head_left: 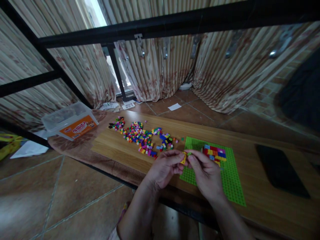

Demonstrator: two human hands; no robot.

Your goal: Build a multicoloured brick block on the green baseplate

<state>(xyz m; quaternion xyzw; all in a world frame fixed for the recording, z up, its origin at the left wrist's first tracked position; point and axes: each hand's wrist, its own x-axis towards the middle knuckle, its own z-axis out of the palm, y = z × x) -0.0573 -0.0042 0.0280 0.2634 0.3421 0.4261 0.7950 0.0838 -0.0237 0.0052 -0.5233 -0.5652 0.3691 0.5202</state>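
Between the fingertips of my left hand (165, 166) is a small yellow building brick (184, 158). My right hand (206, 170) pinches a small green brick (189, 154) close against the yellow one; whether the two are joined I cannot tell. Both hands are above the near left part of a green baseplate (233, 180). On that plate, just beyond my right hand, stands a block of multicoloured bricks (215, 152), partly hidden by the fingers. A long spread of loose coloured bricks (140, 136) lies on the wooden board to the left.
A clear plastic box (70, 121) with an orange label stands at the board's left end. A dark flat object (281, 170) lies on the wooden board (252, 160) at right. A black metal bar (175, 25) crosses in front of the curtains. Paper (174, 107) lies on the tiled floor.
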